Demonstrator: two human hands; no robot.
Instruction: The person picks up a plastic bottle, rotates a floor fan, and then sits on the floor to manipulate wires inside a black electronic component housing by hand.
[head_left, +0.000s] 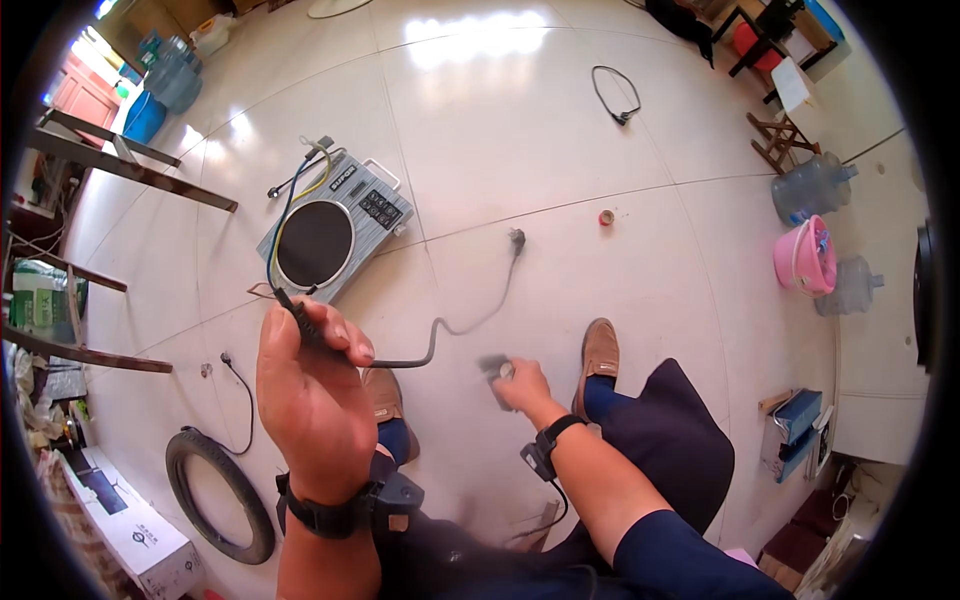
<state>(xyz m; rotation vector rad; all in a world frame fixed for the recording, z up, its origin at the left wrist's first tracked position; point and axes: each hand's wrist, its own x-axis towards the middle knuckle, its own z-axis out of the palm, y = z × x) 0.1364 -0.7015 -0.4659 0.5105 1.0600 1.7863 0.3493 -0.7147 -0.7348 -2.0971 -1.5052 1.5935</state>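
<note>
Grey power cord (pixel 440 335) in left hand (pixel 312 385)

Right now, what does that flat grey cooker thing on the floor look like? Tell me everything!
The cooker is a flat, silvery-grey box, metal or plastic by its look, lying on the pale tiled floor. A round black plate fills most of its top, with a dark button panel at one corner and a thin handle loop on the edge. Yellow and dark wires trail over it. No hand touches it.
</note>
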